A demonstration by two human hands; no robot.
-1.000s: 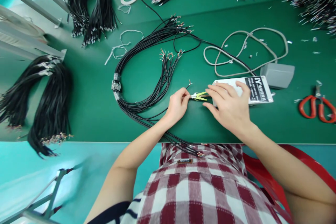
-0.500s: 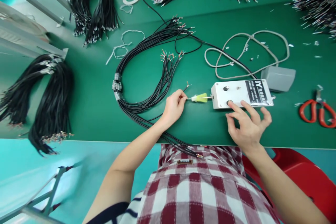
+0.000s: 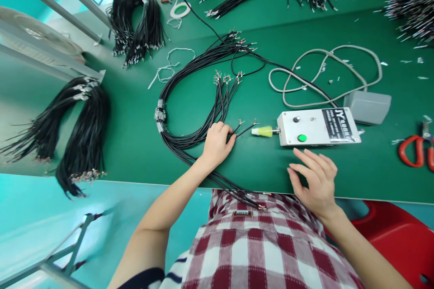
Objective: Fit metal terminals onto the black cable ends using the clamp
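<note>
Left hand (image 3: pixel 215 144) fingers pinch one black wire (image 3: pixel 244 128) short of the yellow nozzle (image 3: pixel 262 131); right hand (image 3: pixel 315 183) released, near bench (image 3: pixel 129 144) front edge; bundle (image 3: pixel 190 95) largely unprocessed.

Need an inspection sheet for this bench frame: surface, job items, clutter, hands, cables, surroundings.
Surface: green bench mat, small white offcuts scattered at right.
Job's things: white control box with green button; yellow-green nozzle on its left end; black wire tip just short of the nozzle.
Clutter: red scissors, tape roll.
Hands: left hand closed on the black wire; right hand open, flat on the mat near the box.
Cables: looped black harness, grey cord, further bundles.
Surroundings: red chair, metal frame.
</note>
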